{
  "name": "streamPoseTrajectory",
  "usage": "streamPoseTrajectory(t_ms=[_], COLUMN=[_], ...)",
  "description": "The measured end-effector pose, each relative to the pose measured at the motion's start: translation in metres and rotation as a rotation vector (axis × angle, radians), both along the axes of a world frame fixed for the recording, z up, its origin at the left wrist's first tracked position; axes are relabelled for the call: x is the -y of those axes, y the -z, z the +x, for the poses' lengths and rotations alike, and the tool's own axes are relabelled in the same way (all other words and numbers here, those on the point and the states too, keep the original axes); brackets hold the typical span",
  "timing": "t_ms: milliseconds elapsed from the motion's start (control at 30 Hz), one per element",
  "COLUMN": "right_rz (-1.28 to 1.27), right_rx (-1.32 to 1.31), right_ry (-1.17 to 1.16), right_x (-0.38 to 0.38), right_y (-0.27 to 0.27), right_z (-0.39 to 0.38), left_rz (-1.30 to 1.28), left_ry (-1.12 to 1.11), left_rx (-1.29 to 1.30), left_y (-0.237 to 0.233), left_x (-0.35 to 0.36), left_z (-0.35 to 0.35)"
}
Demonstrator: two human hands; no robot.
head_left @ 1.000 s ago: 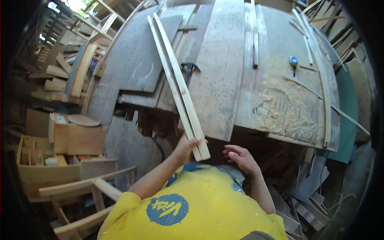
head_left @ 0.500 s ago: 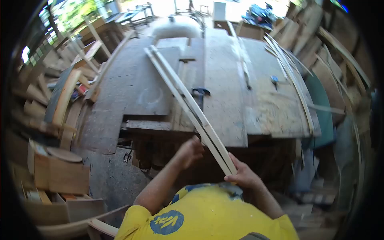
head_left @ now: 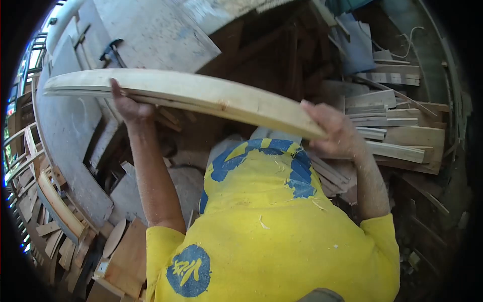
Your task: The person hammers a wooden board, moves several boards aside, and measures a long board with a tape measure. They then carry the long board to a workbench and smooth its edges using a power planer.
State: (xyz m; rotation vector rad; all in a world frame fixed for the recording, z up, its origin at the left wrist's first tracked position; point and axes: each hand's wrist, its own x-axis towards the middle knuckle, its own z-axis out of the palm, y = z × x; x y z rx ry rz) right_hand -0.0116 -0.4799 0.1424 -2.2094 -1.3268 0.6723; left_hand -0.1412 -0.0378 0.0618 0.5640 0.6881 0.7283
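Observation:
A pair of long pale wooden strips (head_left: 201,89) lies crosswise in front of my body, one against the other, with a broad face toward me. They look bowed through the wide lens. My left hand (head_left: 132,106) supports them from below toward the far left part, a digit up over the near face. At the right end, my right hand (head_left: 332,132) is wrapped around them. Behind the strips, a hammer (head_left: 111,52) with a dark head rests on the workbench (head_left: 156,35).
Stacked offcuts (head_left: 387,121) lie low on the right. Wooden pieces (head_left: 60,211) and a wooden box (head_left: 126,256) stand at the lower left. The bench edge runs just beyond the strips, and a pale cord (head_left: 410,45) hangs at the upper right.
My view has turned right and down. The strips have come off their slant over the bench to lie across my body. My left hand, apart from them before, now holds them too.

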Motion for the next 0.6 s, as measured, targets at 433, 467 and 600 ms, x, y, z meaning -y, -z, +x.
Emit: streamPoseTrajectory(t_ms=[433,467,600], right_rz=[0.424,0.416,0.434], right_rx=[0.100,0.057,0.033], right_ry=[-0.060,-0.041,-0.069], right_x=[-0.021,-0.020,-0.018], right_y=[0.141,0.148,0.154], right_z=[0.171,0.165,0.147], left_rz=[0.492,0.324,0.847], left_ry=[0.196,0.329,-0.311], left_rx=[0.360,0.514,-0.082], left_y=[-0.101,-0.107,-0.094], left_x=[0.060,0.051,0.051], left_z=[0.001,-0.006,-0.019])
